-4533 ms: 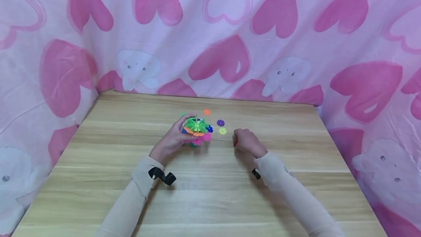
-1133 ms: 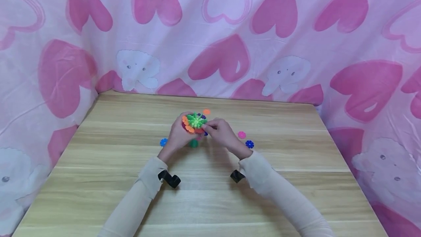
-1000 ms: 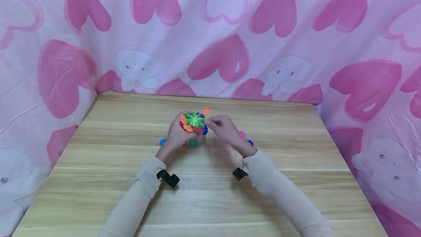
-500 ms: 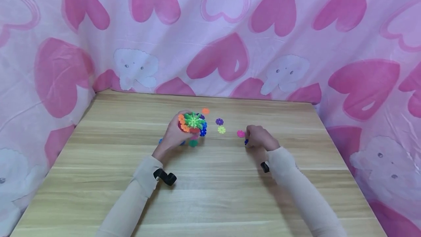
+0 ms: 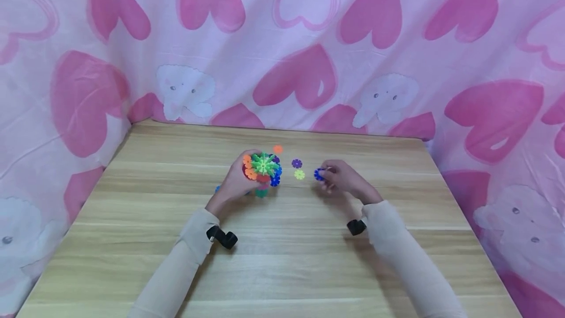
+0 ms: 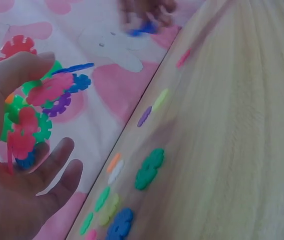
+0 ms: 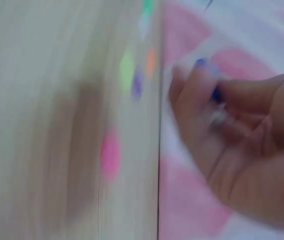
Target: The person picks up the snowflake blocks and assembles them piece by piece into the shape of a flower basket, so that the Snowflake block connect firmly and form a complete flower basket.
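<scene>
My left hand [image 5: 236, 180] grips a cluster of interlocking plastic snowflake discs [image 5: 263, 165], raised over the table. Bright green discs form its top, with orange, red, blue and purple ones around the side. The left wrist view shows the thumb and fingers of the left hand [image 6: 11, 195] around its side. To the right, my right hand [image 5: 346, 178] pinches one dark blue snowflake disc [image 5: 319, 174] between thumb and fingertips, apart from the cluster. Motion blurs the right hand [image 7: 232, 130] in its wrist view, where only bits of the blue disc [image 7: 216, 94] show.
Between the hands lie a purple disc [image 5: 297, 163] and a yellow-green disc [image 5: 299, 174]; an orange disc [image 5: 277, 149] is farther back. A pink disc [image 7: 110, 155] lies below the right hand. Green [image 6: 150, 169], blue [image 6: 119, 225] and several other discs lie below the left hand. A heart-patterned curtain [image 5: 291, 77] borders the wooden table.
The right hand left the cluster, reached right to the table and picked up the dark blue disc, now lifted and moved slightly left. The left hand keeps holding the cluster, nearly still.
</scene>
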`<state>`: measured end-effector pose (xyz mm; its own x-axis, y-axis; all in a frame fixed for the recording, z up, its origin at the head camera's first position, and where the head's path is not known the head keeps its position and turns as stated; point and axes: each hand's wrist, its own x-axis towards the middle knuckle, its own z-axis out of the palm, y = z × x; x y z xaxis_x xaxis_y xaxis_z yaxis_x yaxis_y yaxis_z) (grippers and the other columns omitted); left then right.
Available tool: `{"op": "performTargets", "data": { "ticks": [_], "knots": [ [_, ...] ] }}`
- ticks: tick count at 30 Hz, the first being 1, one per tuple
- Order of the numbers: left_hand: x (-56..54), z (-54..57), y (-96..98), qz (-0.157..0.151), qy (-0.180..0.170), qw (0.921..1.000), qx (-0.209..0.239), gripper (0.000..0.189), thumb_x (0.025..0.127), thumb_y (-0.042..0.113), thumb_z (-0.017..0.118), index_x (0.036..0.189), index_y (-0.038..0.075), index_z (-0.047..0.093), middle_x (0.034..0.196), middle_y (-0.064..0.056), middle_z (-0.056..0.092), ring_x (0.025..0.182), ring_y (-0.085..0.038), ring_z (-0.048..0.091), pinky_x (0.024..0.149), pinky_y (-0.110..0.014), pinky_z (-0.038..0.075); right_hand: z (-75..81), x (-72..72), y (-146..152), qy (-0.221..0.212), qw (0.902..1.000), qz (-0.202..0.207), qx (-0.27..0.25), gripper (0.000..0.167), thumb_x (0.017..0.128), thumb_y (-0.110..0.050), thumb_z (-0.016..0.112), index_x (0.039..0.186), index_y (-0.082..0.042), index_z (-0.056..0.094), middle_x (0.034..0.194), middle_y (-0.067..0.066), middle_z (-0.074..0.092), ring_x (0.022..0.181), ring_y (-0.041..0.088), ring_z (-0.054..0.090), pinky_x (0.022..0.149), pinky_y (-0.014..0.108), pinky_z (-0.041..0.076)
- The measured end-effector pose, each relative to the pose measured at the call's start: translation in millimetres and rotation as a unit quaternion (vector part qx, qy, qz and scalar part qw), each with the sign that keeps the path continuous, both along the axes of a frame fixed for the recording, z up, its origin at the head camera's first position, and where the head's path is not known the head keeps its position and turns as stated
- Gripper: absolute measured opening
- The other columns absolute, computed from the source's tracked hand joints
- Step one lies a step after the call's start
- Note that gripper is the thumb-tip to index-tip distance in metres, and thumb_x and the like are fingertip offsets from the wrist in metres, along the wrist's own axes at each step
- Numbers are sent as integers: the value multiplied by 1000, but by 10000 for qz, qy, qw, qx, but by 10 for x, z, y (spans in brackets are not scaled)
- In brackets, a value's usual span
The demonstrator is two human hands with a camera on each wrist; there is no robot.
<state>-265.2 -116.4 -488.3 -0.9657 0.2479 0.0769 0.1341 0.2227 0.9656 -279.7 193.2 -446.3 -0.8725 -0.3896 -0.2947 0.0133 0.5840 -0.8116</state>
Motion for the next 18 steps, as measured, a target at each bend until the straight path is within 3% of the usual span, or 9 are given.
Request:
{"op": "performTargets", "data": {
  "ticks": [3, 5, 9, 18],
  "knots": [
    [9, 18, 33, -125, 71, 9999, -39, 83, 74, 8, 85, 144, 13, 41, 140, -11, 50, 125, -33, 54, 106, -50, 49, 124, 80, -234, -674, 9894, 312, -1251, 17, 104, -10, 50, 102, 4, 59, 86, 21, 66, 68, 16, 64, 61, 29, 57],
    [21, 34, 50, -244, 90, 9997, 46, 84, 74, 6, 85, 144, 12, 41, 141, -13, 49, 125, -34, 55, 106, -50, 49, 173, 125, -392, -847, 9823, 580, -1568, 18, 103, -12, 52, 97, 3, 59, 79, 15, 65, 63, 12, 60, 56, 25, 53],
    [36, 36, 80, -348, 115, 9993, 97, 82, 73, 6, 85, 142, 13, 43, 141, -14, 48, 125, -35, 54, 107, -51, 48, 226, 184, -625, -931, 9811, 641, -1570, 21, 102, -13, 56, 88, 0, 63, 70, 6, 62, 57, 9, 55, 51, 20, 46],
    [39, 20, 94, -399, 309, 9987, 57, 79, 72, 5, 86, 140, 14, 45, 139, -14, 49, 125, -34, 54, 106, -51, 48, 209, 192, -749, -1035, 9850, 156, -1371, 21, 102, -9, 53, 89, 1, 65, 65, 1, 55, 54, 8, 47, 50, 19, 43]
  ]
}}
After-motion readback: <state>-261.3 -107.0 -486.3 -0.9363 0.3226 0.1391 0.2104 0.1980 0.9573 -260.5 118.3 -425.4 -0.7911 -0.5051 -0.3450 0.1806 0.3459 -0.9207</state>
